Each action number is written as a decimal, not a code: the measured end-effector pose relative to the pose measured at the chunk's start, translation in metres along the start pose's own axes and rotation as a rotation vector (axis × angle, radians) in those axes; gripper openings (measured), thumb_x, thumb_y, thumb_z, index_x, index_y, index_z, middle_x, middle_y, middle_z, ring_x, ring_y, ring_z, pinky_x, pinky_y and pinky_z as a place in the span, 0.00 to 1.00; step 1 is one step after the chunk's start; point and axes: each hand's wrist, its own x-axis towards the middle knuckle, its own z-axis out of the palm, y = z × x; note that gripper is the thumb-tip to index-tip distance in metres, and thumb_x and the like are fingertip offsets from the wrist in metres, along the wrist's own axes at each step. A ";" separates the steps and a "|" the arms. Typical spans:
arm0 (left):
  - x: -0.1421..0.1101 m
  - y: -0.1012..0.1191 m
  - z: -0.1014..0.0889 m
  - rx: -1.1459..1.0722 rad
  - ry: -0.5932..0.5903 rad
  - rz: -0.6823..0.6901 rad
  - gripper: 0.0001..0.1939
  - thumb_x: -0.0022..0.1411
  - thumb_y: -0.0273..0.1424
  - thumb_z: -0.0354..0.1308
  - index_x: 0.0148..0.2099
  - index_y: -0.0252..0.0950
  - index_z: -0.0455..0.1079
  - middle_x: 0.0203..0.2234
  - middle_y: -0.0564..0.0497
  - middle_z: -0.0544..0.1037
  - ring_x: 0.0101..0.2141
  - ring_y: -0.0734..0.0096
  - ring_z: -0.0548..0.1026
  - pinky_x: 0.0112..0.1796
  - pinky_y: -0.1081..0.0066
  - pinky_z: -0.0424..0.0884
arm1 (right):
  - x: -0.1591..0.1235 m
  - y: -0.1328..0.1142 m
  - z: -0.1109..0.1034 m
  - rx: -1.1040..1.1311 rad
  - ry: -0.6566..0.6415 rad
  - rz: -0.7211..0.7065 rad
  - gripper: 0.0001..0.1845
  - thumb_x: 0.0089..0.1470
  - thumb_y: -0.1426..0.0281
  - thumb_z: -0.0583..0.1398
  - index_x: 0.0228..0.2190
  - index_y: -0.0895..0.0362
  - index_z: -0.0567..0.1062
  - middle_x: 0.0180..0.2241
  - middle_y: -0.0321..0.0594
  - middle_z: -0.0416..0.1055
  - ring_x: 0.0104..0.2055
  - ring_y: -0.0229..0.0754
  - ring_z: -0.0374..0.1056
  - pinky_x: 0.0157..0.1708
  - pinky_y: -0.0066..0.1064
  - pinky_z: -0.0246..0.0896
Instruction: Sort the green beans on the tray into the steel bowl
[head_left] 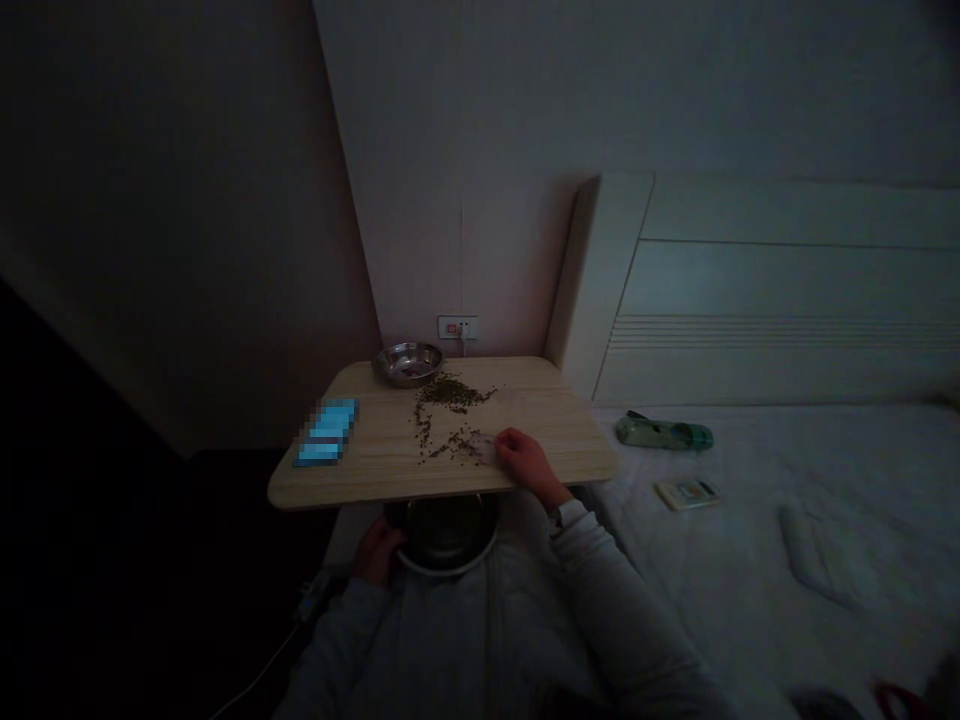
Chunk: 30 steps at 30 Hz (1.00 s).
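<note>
Hands work at a table beside a bed.

Holding dark bowl by rim in left grip. Curling right grip on worktop beside scattered grains, with steel bowl beyond, leftward.

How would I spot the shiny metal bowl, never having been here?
Find the pale tabletop by the wall. Near its far left corner, beside scattered dark bits, sits the metal bowl. Its silvery sides set it apart from the pale-rimmed bowl at the left hand.
</note>
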 end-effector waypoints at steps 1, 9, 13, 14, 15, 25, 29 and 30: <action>-0.001 0.001 0.000 -0.024 -0.007 -0.009 0.11 0.32 0.31 0.57 0.25 0.37 0.72 0.20 0.54 0.75 0.27 0.66 0.71 0.32 0.68 0.65 | 0.000 0.000 0.000 -0.003 -0.006 -0.004 0.06 0.44 0.69 0.55 0.25 0.57 0.71 0.24 0.35 0.70 0.28 0.37 0.63 0.30 0.27 0.55; 0.001 0.003 -0.003 -0.016 -0.046 -0.054 0.11 0.30 0.30 0.58 0.24 0.36 0.71 0.20 0.53 0.75 0.27 0.65 0.71 0.32 0.67 0.65 | -0.001 -0.003 -0.001 -0.021 -0.067 0.008 0.07 0.44 0.68 0.56 0.25 0.58 0.72 0.23 0.35 0.70 0.27 0.37 0.63 0.30 0.27 0.54; 0.002 0.005 -0.003 -0.010 -0.026 -0.045 0.11 0.29 0.31 0.58 0.23 0.36 0.71 0.19 0.53 0.74 0.28 0.64 0.71 0.33 0.67 0.65 | -0.001 0.001 -0.001 -0.008 -0.088 -0.015 0.07 0.44 0.68 0.56 0.25 0.58 0.72 0.23 0.35 0.70 0.27 0.36 0.63 0.30 0.27 0.54; 0.001 0.005 -0.003 -0.006 -0.028 -0.041 0.11 0.29 0.31 0.59 0.23 0.36 0.72 0.20 0.53 0.74 0.29 0.63 0.71 0.34 0.67 0.66 | -0.001 0.002 -0.001 -0.002 -0.097 -0.019 0.07 0.44 0.68 0.56 0.26 0.58 0.72 0.23 0.34 0.70 0.27 0.36 0.63 0.29 0.26 0.54; 0.000 0.006 -0.002 0.002 -0.035 -0.038 0.11 0.29 0.31 0.59 0.23 0.36 0.72 0.20 0.53 0.74 0.30 0.63 0.71 0.34 0.67 0.66 | -0.001 0.002 -0.001 0.004 -0.107 -0.019 0.07 0.44 0.68 0.56 0.26 0.58 0.72 0.23 0.34 0.70 0.27 0.36 0.63 0.29 0.26 0.54; 0.002 0.004 -0.003 -0.035 -0.055 -0.057 0.09 0.30 0.30 0.59 0.22 0.37 0.70 0.19 0.53 0.74 0.30 0.62 0.72 0.33 0.67 0.66 | -0.003 -0.001 -0.002 -0.001 -0.158 -0.029 0.08 0.44 0.67 0.56 0.25 0.58 0.73 0.22 0.33 0.70 0.25 0.35 0.61 0.27 0.25 0.53; 0.002 0.004 -0.004 0.024 -0.044 -0.048 0.10 0.30 0.31 0.59 0.23 0.37 0.71 0.19 0.53 0.74 0.29 0.63 0.71 0.32 0.67 0.66 | -0.005 -0.004 -0.004 -0.012 -0.188 -0.015 0.08 0.44 0.67 0.56 0.24 0.58 0.73 0.21 0.33 0.69 0.24 0.34 0.60 0.25 0.24 0.51; 0.002 0.004 -0.004 0.027 -0.042 -0.044 0.10 0.30 0.31 0.59 0.23 0.37 0.71 0.20 0.53 0.74 0.29 0.63 0.71 0.33 0.67 0.65 | -0.005 -0.005 -0.005 -0.009 -0.199 -0.018 0.08 0.44 0.67 0.56 0.24 0.58 0.72 0.21 0.33 0.69 0.24 0.34 0.60 0.25 0.24 0.51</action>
